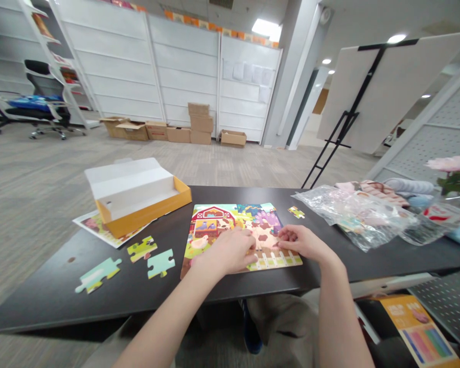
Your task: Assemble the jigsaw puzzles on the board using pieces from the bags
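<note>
Centrally on the black counter (53, 291), a farm puzzle (230, 225); left hand (228, 253) and right hand (301, 241) press flat on it, fingers loosely spread, holding nothing. Loose pieces (151, 255) at nine o'clock

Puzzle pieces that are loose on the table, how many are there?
4. Three lie left of the farm puzzle: a pale one nearest the table edge, a green one, a teal one. A fourth lies right of the puzzle. The hands may hide more.
</note>
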{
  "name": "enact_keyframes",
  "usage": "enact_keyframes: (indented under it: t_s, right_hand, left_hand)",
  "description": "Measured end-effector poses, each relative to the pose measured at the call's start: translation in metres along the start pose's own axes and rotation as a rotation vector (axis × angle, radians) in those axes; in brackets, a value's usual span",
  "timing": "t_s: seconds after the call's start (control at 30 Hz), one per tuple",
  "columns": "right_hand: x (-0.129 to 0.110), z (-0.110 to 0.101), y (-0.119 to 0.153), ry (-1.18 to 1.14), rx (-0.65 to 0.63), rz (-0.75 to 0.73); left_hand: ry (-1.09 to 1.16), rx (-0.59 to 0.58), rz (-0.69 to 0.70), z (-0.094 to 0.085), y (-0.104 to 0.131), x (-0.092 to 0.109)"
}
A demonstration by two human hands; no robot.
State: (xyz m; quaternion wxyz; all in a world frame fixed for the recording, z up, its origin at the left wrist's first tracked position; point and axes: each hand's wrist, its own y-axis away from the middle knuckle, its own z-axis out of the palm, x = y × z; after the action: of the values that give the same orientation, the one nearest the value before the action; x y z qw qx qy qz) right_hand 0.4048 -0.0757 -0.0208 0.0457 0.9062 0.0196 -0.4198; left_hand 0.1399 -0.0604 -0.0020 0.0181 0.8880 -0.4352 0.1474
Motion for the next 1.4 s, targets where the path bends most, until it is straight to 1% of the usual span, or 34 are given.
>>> enact_keyframes:
  t_s: [0.17,0.23,0.3,0.33,0.4,0.47,0.53,0.6,0.7,0.77,0.83,1.0,1.07,1.17,1.23,1.33,1.4]
  right_hand:
    - [0.000,0.002,0.001,-0.002,0.006,-0.014]
    - [0.001,0.001,0.001,0.007,0.002,-0.021]
    - [0.005,-0.004,-0.001,0.060,0.044,-0.034]
    - [0.007,-0.007,-0.004,0.103,0.101,-0.039]
    - [0.014,-0.015,-0.012,0.217,0.274,-0.018]
    - [0.023,-0.023,-0.024,0.349,0.438,0.065]
    - [0.033,-0.029,-0.036,0.487,0.509,0.156]
    - [0.041,-0.029,-0.046,0.608,0.520,0.219]
    - [0.050,-0.025,-0.055,0.706,0.475,0.302]
    - [0.053,-0.022,-0.057,0.727,0.428,0.332]
    - [0.052,-0.020,-0.058,0.728,0.406,0.329]
    - [0.051,-0.024,-0.057,0.698,0.455,0.349]
    - [0.054,-0.026,-0.057,0.649,0.483,0.325]
    - [0.061,-0.029,-0.057,0.558,0.537,0.225]
    - [0.063,-0.031,-0.056,0.526,0.550,0.169]
    - [0.059,-0.033,-0.049,0.497,0.536,0.124]
    - [0.052,-0.032,-0.043,0.437,0.558,0.083]
  left_hand:
    - [-0.020,-0.097,-0.024,-0.009,0.005,0.012]
    - [-0.021,-0.115,-0.033,-0.010,0.007,0.015]
    - [-0.019,-0.110,-0.035,-0.009,0.008,0.015]
    - [-0.019,-0.101,-0.034,-0.009,0.008,0.015]
    - [-0.026,-0.096,-0.032,-0.008,0.009,0.014]
    - [-0.035,-0.102,-0.031,-0.008,0.009,0.014]
    - [-0.041,-0.109,-0.027,-0.008,0.010,0.014]
    - [-0.040,-0.105,-0.024,-0.009,0.012,0.015]
    - [-0.035,-0.097,-0.024,-0.008,0.013,0.015]
    - [-0.031,-0.095,-0.024,-0.008,0.013,0.014]
    - [-0.028,-0.093,-0.022,-0.008,0.014,0.014]
    - [-0.017,-0.104,-0.028,-0.011,0.015,0.015]
    - [-0.012,-0.103,-0.027,-0.011,0.014,0.014]
    - [0.009,-0.080,-0.006,-0.008,0.013,0.009]
    - [0.032,-0.045,0.012,-0.004,0.012,0.004]
    - [0.070,0.021,0.003,-0.001,0.012,-0.006]
    - [0.092,0.055,-0.029,-0.001,0.012,-0.011]
